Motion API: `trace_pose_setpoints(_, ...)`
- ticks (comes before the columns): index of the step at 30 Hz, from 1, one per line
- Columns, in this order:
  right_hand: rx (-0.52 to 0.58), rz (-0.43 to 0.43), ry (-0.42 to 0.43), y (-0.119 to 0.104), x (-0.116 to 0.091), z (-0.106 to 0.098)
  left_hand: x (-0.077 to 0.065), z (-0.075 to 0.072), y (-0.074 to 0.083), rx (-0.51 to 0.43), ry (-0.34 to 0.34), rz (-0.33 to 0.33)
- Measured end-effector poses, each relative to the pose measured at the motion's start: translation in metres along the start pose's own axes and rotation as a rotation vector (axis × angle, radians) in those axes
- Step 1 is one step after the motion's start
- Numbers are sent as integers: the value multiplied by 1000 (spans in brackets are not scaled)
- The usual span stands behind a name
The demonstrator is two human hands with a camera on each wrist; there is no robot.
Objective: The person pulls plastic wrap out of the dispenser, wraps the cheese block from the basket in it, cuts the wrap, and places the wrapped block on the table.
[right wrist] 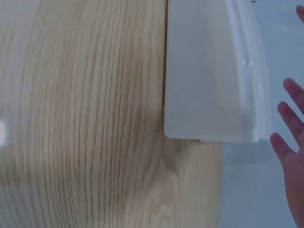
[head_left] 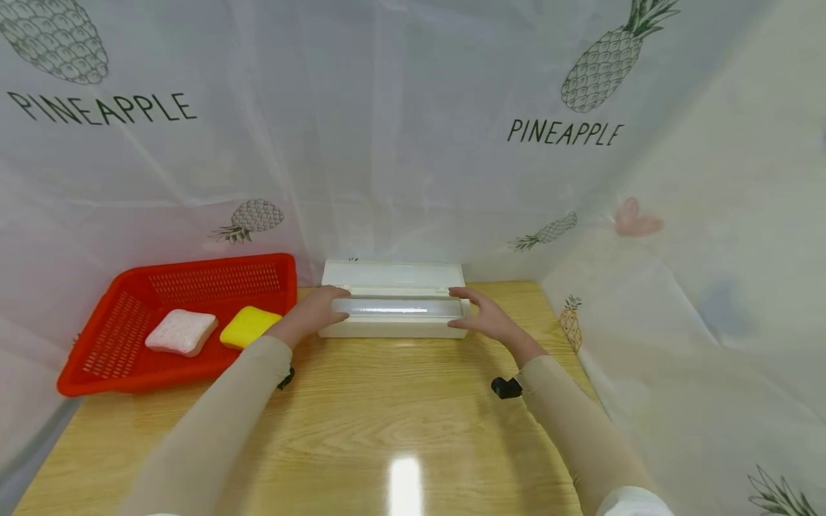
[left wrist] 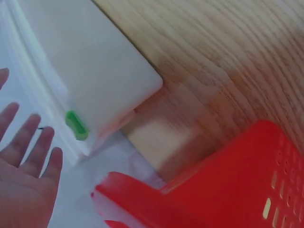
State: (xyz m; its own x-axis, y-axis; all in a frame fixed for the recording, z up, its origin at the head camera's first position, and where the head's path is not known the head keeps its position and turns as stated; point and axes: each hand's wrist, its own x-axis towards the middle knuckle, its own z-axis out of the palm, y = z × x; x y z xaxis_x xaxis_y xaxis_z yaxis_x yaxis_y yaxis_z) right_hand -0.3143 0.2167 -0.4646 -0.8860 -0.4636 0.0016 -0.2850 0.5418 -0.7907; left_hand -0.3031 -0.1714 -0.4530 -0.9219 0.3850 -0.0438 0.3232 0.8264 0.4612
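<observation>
A white lidded dispenser box stands at the back of the table, its lid raised. A clear, shiny roll of film lies lengthwise inside. My left hand is at the box's left end, thumb and fingers spread over the end of the roll. At the opposite end my right hand takes a mirrored pose. Both wrist views show straight, parted fingers, the left hand near a green tab on the box and the right hand beside its end.
Left of the box, a red plastic basket holds a pale pink sponge and a yellow sponge. The wooden table reaches back to a pineapple-printed sheet, which also hangs along the right side.
</observation>
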Motion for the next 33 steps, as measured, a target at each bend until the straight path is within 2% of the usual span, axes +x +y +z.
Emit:
trace_pose_setpoints(4,31,31,4,9,14,4,6,1,-6,-62,-38,-71)
trace_pose_setpoints(7,53,41,2,16,23,8,8,3,-10,-68,-57,-104)
trace_pose_setpoints(16,63,72,10,29,42,13,13,4,-17,-102,-67,-110)
trace_pose_setpoints(25,21,103,98,38,49,18,24,5,-30,-119,-74,-148)
trace_pose_setpoints(33,-78,40,143,43,59,24,32,8,-37,-125,-59,-173)
